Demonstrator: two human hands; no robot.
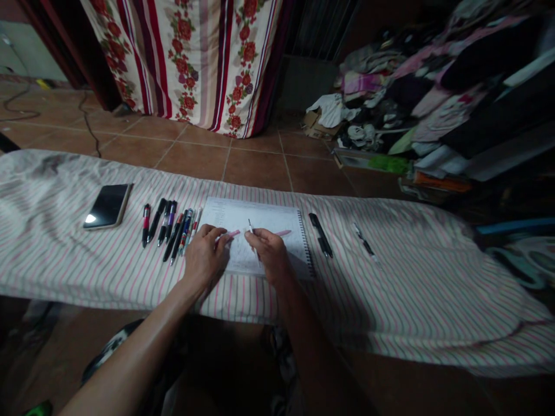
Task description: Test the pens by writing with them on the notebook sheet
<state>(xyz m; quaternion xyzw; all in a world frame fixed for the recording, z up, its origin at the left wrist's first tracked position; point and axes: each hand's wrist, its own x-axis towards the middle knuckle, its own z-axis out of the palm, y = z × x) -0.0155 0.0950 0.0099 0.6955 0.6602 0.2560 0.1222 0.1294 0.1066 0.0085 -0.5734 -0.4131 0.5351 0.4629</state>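
Observation:
A spiral notebook with marked white pages lies open on the striped cloth in front of me. My left hand rests at its left side, fingers curled around a short pink pen piece. Over the middle of the page, my right hand pinches a slim whitish pen part with a dark tip pointing up and away. Just beyond the right fingers, another pink pen piece lies on the paper; its near end is hidden by the hand.
Several pens lie in a row left of the notebook, with a phone farther left. To the right are black pens and a clear-and-black pen. Beyond the cloth-covered surface hang a floral curtain and piled clothes.

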